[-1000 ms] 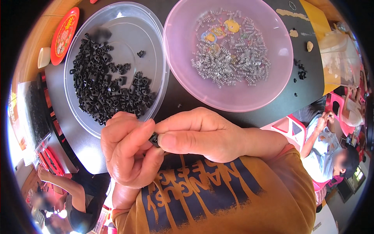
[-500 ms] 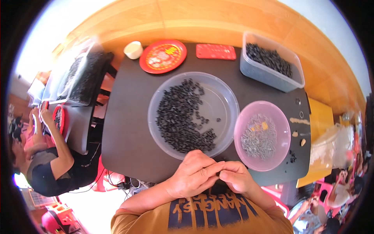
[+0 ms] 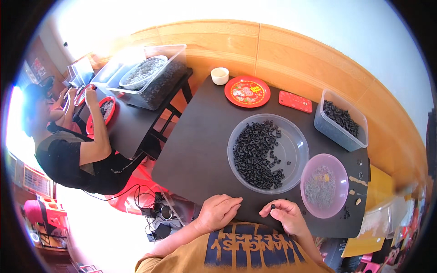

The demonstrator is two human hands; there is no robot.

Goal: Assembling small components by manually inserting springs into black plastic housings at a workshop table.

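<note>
Near the table's front edge, my right hand [image 3: 287,215] pinches a small black plastic piece [image 3: 273,206] between thumb and fingertips. My left hand [image 3: 219,212] is to its left, back up, fingers pressed together and curled; whatever may be inside is hidden. Beyond my hands lies a wide, clear round tray [image 3: 295,136]. Many small black plastic pieces [image 3: 255,157] are heaped in its left part, with a few scattered toward the middle. Right of it, touching or nearly so, a pink bowl [image 3: 342,184] holds many small clear pieces [image 3: 320,191] and a few yellowish bits.
A clear bin [image 3: 337,133] of black pieces stands at the back right. Along the back are a red phone-shaped object [image 3: 296,102], a red patterned plate [image 3: 247,92] and a white cup [image 3: 220,76]. At left, a person [image 3: 68,157] works over a red tray [image 3: 112,111].
My hands were together and have come apart, the right one now showing the black piece. The view has swung left, bringing more of the neighbouring table into sight.
</note>
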